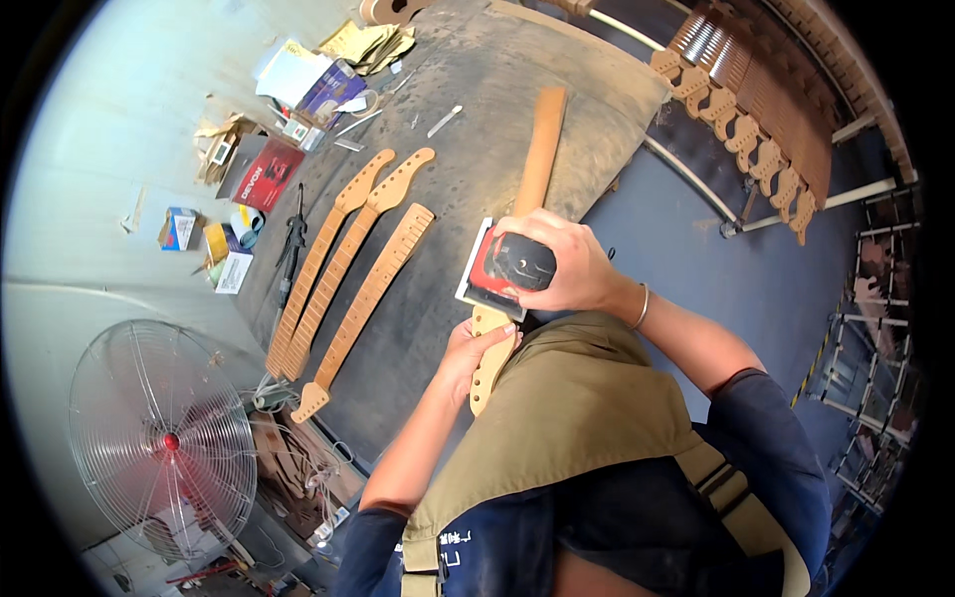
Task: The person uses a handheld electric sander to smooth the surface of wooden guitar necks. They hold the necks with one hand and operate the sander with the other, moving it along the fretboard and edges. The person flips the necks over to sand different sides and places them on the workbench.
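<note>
My right hand (569, 261) is wrapped round the top of a red and black electric sander (519, 262) with a flat, pale-edged pad. The sander lies across a wooden guitar neck (543, 149), covering its middle part. Close to my body, my left hand (468, 356) grips the neck by its headstock (489, 370), which has a row of tuner holes; the thumb lies on top. Left of the sander, three more guitar necks rest on the bench: a neck with its headstock toward me (373, 289), a middle neck (343, 254) and an outer neck (320, 261).
The dark, dusty workbench (448, 169) carries a red box (267, 171), papers (366, 45) and a black corded tool (294, 239) along its left side. A large wire-caged fan (164, 443) stands at lower left. A rack of several guitar necks (746, 129) is at upper right.
</note>
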The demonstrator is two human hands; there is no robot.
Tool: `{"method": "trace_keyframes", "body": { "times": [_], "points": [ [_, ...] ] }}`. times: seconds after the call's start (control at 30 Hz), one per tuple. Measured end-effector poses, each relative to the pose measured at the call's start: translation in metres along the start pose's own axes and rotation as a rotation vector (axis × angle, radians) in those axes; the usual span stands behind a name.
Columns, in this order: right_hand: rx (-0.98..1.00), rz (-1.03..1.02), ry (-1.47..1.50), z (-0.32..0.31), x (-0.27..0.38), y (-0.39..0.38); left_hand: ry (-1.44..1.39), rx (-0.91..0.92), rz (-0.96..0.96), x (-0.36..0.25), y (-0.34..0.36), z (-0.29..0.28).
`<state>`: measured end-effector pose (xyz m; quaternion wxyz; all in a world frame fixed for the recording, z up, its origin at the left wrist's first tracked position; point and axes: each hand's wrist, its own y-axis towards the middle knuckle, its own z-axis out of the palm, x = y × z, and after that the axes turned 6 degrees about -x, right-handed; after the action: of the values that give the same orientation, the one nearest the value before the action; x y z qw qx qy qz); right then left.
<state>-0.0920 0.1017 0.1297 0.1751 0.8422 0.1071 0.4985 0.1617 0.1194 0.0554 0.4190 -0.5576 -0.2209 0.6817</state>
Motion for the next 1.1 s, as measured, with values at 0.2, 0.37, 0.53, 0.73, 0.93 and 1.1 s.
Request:
{"method": "trace_keyframes", "body": {
  "times": [0.2,0.37,0.53,0.73,0.93,1.1],
  "points": [
    [-0.027,0.038,0.000,0.004,-0.004,-0.007,-0.024,0.001,-0.100,0.000,0.012,-0.006],
    [-0.014,0.062,0.029,0.000,-0.002,-0.015,-0.052,0.006,-0.086,0.009,0.019,-0.012],
    [-0.003,0.036,-0.012,-0.001,-0.010,-0.027,-0.114,0.011,-0.092,0.022,0.024,-0.019],
    [-0.039,0.067,0.024,-0.007,-0.009,-0.038,-0.154,0.059,-0.033,0.039,0.035,-0.033],
    [-0.050,0.114,0.034,-0.011,-0.009,-0.048,-0.192,0.102,-0.034,0.044,0.040,-0.040],
    [-0.007,0.179,0.069,-0.017,-0.004,-0.051,-0.256,0.094,-0.063,0.047,0.037,-0.040]
  ]
}}
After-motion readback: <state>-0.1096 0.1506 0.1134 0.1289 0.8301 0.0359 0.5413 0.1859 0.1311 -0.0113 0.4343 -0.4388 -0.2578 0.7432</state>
